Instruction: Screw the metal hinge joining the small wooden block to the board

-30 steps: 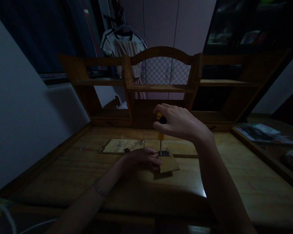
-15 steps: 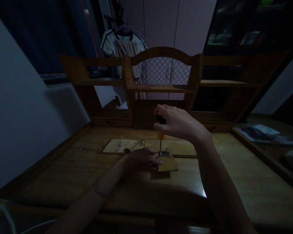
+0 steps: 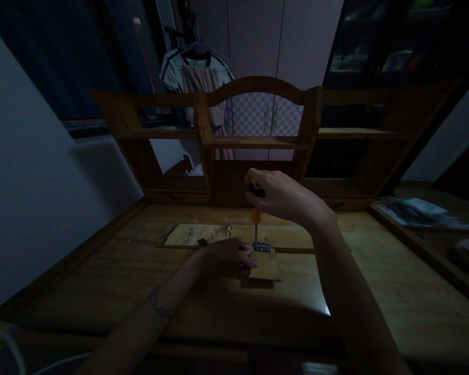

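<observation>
A screwdriver (image 3: 256,215) with a yellow and black handle stands upright in my right hand (image 3: 283,195), whose fingers are wrapped round the top of the handle. Its shaft runs down to the left end of a metal hinge (image 3: 262,247). That hinge lies across the joint between a small wooden board (image 3: 266,266) and a long wooden strip (image 3: 287,237). My left hand (image 3: 236,255) is closed at the left edge of the small board, thumb against it, close to the screwdriver's tip. Its inner fingertips are partly hidden, and a bracelet (image 3: 160,304) circles the wrist.
A wooden desk (image 3: 97,281) carries a shelf unit (image 3: 258,141) along its back. The strip's left part has a peeled, pale surface (image 3: 197,234). A small thin object (image 3: 132,238) lies at left. Papers and bags (image 3: 418,211) lie beyond the right ledge.
The small board's near edge has shifted slightly left and toward me, and more of the hinge shows. The screwdriver remains at the hinge's left end, with both hands nearly in the same place.
</observation>
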A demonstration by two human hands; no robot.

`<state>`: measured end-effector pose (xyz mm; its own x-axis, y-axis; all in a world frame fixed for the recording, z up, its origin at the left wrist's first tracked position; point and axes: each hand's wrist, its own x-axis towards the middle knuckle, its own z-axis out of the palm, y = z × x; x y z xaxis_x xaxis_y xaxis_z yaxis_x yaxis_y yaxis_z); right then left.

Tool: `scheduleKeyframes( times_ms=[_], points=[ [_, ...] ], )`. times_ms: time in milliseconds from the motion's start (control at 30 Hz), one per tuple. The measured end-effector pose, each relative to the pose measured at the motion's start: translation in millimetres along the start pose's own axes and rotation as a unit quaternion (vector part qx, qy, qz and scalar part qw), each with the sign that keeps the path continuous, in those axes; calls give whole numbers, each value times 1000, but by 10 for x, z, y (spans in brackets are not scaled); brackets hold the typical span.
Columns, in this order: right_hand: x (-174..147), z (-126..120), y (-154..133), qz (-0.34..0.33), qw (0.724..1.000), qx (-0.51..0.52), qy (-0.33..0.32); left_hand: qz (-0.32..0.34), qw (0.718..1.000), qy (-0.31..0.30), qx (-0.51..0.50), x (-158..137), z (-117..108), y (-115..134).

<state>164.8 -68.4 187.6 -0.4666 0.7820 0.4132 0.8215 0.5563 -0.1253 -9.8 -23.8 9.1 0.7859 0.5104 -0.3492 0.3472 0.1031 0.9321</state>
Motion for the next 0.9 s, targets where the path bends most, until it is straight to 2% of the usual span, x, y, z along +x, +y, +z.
scheduleKeyframes(
  times_ms=[300, 433, 900],
  points=[
    [-4, 1, 23, 5, 1000, 1, -2, 14, 997, -30, 69, -10, -42, 35],
    [10, 14, 39, 3, 1000, 7, -1, 24, 993, -12, 111, -9, -50, 20],
    [0, -11, 15, 18, 1000, 3, -8, 51, 995, -39, 72, -23, -48, 20]
  ],
)
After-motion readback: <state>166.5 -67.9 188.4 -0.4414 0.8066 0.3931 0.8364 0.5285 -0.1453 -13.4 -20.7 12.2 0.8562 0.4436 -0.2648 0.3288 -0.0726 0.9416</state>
